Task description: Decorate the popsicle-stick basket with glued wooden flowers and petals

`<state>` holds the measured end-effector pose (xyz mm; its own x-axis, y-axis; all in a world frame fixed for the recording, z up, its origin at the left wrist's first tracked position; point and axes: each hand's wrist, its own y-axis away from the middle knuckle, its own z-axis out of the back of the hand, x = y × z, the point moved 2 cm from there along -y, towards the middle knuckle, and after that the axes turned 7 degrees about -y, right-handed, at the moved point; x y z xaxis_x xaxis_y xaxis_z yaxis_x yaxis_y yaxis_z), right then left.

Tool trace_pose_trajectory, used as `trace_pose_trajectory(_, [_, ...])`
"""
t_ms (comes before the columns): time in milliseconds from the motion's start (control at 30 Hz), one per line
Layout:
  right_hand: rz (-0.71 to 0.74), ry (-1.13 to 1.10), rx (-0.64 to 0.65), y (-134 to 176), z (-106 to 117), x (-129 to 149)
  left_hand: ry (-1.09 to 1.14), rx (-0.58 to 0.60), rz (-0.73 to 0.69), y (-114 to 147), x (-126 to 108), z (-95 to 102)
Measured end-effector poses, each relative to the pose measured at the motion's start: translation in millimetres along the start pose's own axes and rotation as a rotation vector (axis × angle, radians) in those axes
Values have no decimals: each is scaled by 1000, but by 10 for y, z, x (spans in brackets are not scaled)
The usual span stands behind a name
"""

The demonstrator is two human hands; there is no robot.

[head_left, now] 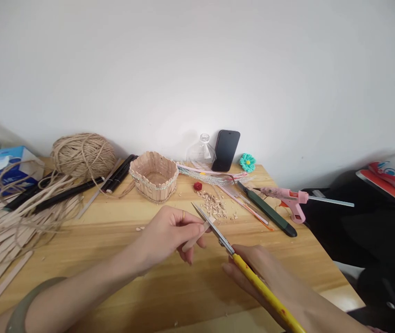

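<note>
My left hand (178, 231), with a ring on one finger, pinches a flat wooden craft stick (194, 239) above the table. In my right hand (252, 266) is a pair of scissors or shears (249, 270) with long yellow handles, held by the grip. The metal blades lie across the upper end of the stick, close to my left fingertips. Just beyond the blades, a scatter of small wood clippings (214, 206) lies on the tabletop. A small dark red rosette (197, 186) sits beside the clippings.
A stick-walled basket (154, 178) stands behind my left hand. Twine ball (82, 155), tissue box (5, 171) and loose craft sticks (6, 249) fill the left. A phone (226, 150) leans on the wall; a green-handled tool (270, 210) and pink glue gun (287, 199) lie right.
</note>
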<state>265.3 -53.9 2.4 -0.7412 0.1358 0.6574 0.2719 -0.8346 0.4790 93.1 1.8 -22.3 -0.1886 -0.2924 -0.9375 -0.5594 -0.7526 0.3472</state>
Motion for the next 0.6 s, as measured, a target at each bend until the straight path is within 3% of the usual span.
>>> trace_pose_trajectory(300, [-38,-35,24,-15,-68,-97,64,2,128,-62,122,-51])
trace_pose_trajectory(600, [-126,-322,207,75,-34,-138,80,96,272,-67,364,-137])
